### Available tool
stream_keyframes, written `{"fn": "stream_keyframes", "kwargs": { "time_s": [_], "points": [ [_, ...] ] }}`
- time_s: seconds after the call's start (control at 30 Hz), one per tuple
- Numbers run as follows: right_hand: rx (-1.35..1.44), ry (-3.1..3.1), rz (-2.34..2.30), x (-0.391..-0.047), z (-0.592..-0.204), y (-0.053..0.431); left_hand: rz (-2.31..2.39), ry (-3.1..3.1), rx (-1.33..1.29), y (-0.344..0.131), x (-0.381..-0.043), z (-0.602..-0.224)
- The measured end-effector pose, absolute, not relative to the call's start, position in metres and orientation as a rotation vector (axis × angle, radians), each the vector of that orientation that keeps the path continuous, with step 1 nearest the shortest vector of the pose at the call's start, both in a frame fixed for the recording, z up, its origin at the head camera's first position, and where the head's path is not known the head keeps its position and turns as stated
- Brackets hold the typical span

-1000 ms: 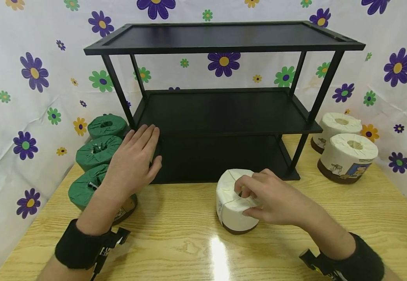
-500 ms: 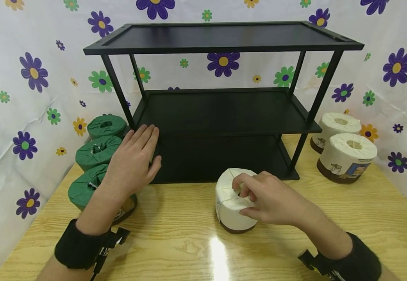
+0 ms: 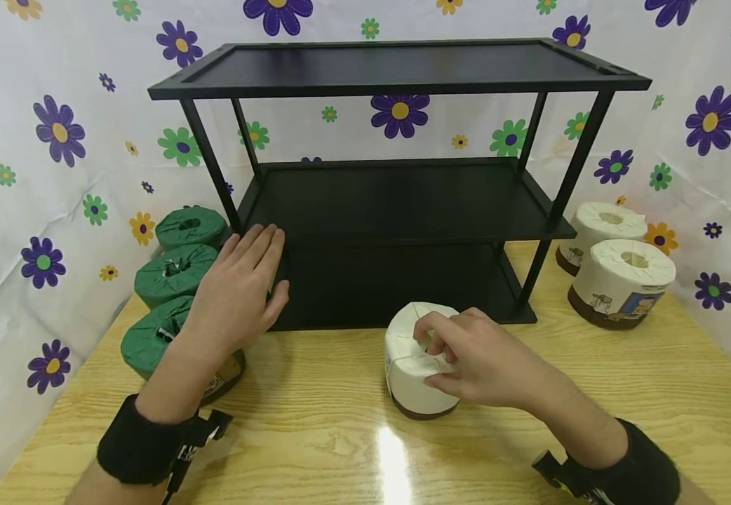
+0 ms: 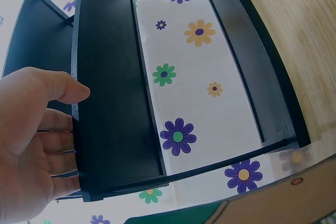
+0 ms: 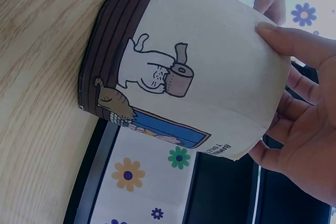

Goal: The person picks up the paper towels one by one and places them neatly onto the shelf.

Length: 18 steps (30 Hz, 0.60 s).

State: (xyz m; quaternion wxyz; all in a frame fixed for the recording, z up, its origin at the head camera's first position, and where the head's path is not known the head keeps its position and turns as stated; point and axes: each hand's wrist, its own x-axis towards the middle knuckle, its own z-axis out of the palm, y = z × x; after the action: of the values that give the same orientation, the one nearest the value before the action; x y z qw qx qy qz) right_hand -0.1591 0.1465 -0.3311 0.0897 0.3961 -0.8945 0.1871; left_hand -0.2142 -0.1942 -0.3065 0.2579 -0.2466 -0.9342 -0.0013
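My right hand (image 3: 485,358) pinches a white-wrapped toilet paper roll (image 3: 412,386) by its top, with fingers at the centre hole and the thumb on the near side. The roll is upright at the table's middle, just in front of the black shelf rack (image 3: 397,200). In the right wrist view, cat drawings and a brown base band show on the roll (image 5: 210,72). My left hand (image 3: 233,291) rests with straight fingers on the left front corner of the middle shelf. In the left wrist view, its thumb (image 4: 73,90) lies across the shelf edge.
Several green-wrapped toilet rolls (image 3: 176,273) line the rack's left side, partly behind my left arm. Two white-wrapped rolls (image 3: 621,284) stand to its right. Beneath everything is a wooden table (image 3: 315,428), with a flowered cloth (image 3: 31,210) behind.
The right hand has shifted very slightly left with the toilet paper roll, its fingers still at the hole. The left hand stays in place on the shelf corner.
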Motion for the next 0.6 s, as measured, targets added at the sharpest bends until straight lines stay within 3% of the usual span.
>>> {"fn": "stream_keyframes", "kwargs": {
  "time_s": [0.6],
  "points": [
    [1.139,-2.655,0.513,-0.1568,-0.3334,0.1439,-0.004,-2.525,-0.672,-0.1934,-0.2145,-0.3066]
  ]
}}
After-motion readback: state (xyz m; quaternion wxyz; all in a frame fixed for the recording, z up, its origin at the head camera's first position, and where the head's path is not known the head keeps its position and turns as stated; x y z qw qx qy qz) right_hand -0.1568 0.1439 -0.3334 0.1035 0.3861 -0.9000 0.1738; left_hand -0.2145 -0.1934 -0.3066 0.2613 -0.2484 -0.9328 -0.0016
